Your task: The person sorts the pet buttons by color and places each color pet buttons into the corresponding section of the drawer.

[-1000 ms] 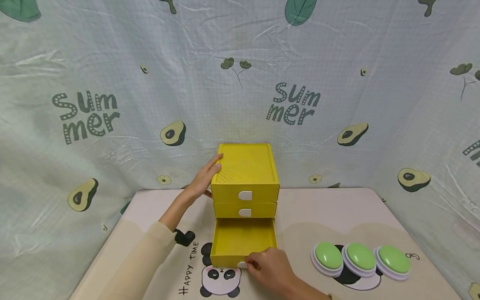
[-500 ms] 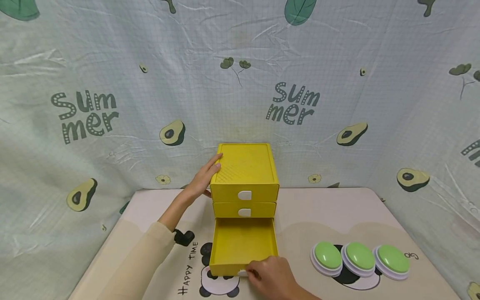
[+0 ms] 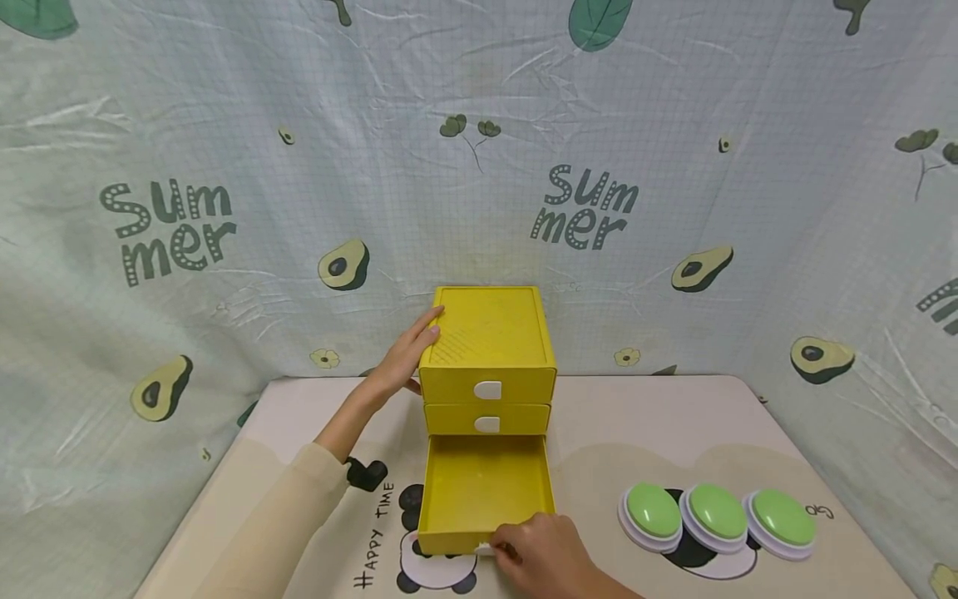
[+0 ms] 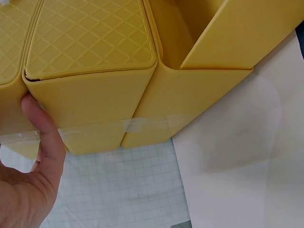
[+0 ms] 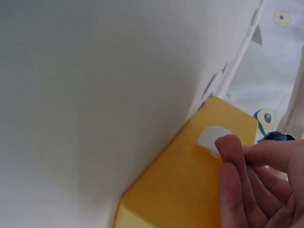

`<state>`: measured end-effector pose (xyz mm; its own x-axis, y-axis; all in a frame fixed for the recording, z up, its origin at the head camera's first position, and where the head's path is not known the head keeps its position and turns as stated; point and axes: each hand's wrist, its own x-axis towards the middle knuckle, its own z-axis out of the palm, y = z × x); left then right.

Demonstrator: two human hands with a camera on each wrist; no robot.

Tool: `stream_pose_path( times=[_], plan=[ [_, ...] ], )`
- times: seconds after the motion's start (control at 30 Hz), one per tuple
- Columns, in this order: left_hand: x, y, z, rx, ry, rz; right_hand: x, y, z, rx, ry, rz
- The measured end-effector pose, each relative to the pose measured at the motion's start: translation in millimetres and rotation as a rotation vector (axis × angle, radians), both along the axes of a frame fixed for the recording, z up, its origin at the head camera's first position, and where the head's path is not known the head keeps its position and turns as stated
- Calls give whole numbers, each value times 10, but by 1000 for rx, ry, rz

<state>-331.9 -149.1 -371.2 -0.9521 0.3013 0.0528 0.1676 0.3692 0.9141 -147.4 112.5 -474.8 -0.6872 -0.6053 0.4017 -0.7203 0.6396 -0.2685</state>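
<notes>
A yellow drawer cabinet [image 3: 494, 324] stands at the table's back edge, its upper two drawers closed. The bottom drawer [image 3: 449, 543] is pulled far out, and nothing lies inside it. My left hand [image 3: 400, 362] rests against the cabinet's upper left side, fingers extended onto the top edge. Seen from the left wrist, a digit of that hand [image 4: 45, 147] presses the yellow side wall. At the drawer front, my right hand [image 3: 542, 549] pinches the white handle [image 5: 211, 137] between thumb and fingers; its fingertips partly cover the handle.
Several things surround the cabinet: three green push buttons [image 3: 718, 512] in a row at the right of the table, and a printed table cover [image 3: 599, 424] with a panda drawing. A patterned curtain [image 3: 479, 208] hangs right behind the cabinet.
The bottom drawer has slid further out toward me, with my right hand on its handle; it moved only slightly in the last half second. My left hand has stayed in place.
</notes>
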Motion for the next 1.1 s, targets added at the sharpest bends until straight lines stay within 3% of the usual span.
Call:
stream_pose_path(
  times=[0.27, 0.37, 0.5, 0.7, 0.93, 1.1],
  plan=[
    [14, 4, 6, -16, -10, 19, -83, 114, 233, 14, -165, 135],
    [19, 3, 5, -14, -16, 26, -136, 208, 347, -15, -239, 172],
    [20, 5, 3, -10, -18, 23, -211, 386, 416, -94, -274, 199],
    [7, 15, 2, -9, -16, 15, -328, 752, 404, -174, -220, 164],
    [13, 0, 6, -11, -13, 20, -454, 1243, 415, -97, -215, 75],
    [13, 6, 7, -13, -11, 19, -507, 1550, 318, -101, -265, 51]
  ],
)
